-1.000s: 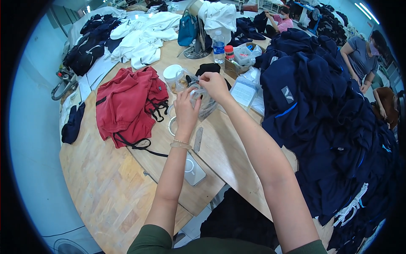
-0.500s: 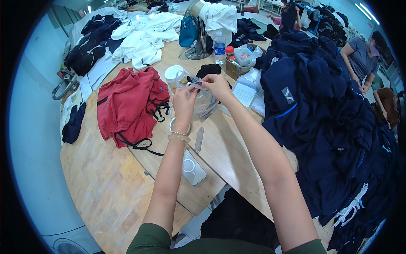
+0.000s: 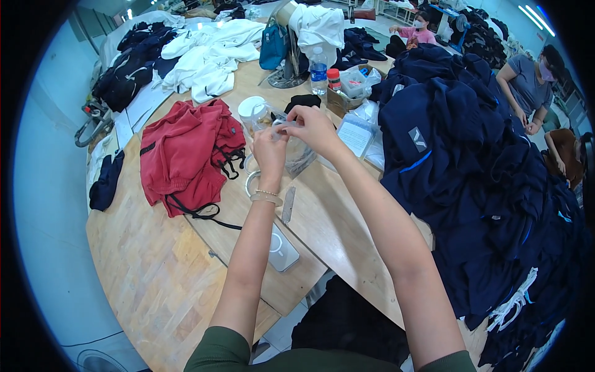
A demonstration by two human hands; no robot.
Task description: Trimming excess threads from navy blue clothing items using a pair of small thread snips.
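Both hands meet over the middle of the table, pinching the top of a clear plastic bag (image 3: pixel 301 160). My left hand (image 3: pixel 270 152) has its fingers closed on the bag's edge. Beside it, my right hand (image 3: pixel 315 131) bends its fingers in against the same edge. What lies inside the bag is hard to make out. A clear jar with a white lid (image 3: pixel 252 106) stands just beyond my left hand, and a small black cloth (image 3: pixel 304 102) lies behind my right. Rolls of tape (image 3: pixel 251 181) sit by my left wrist.
Red garments with black cords (image 3: pixel 186 152) lie to the left. A large navy garment pile (image 3: pixel 458 142) fills the right. Nearer me are a phone (image 3: pixel 284 251) and a flat metal blade (image 3: pixel 289 204). A water bottle (image 3: pixel 318 71) stands behind; a co-worker (image 3: pixel 527 87) is at far right.
The bag's top edge has become bunched between my fingers, and my hands have drawn slightly closer together. The view has shifted a little. A person in the background has raised their head.
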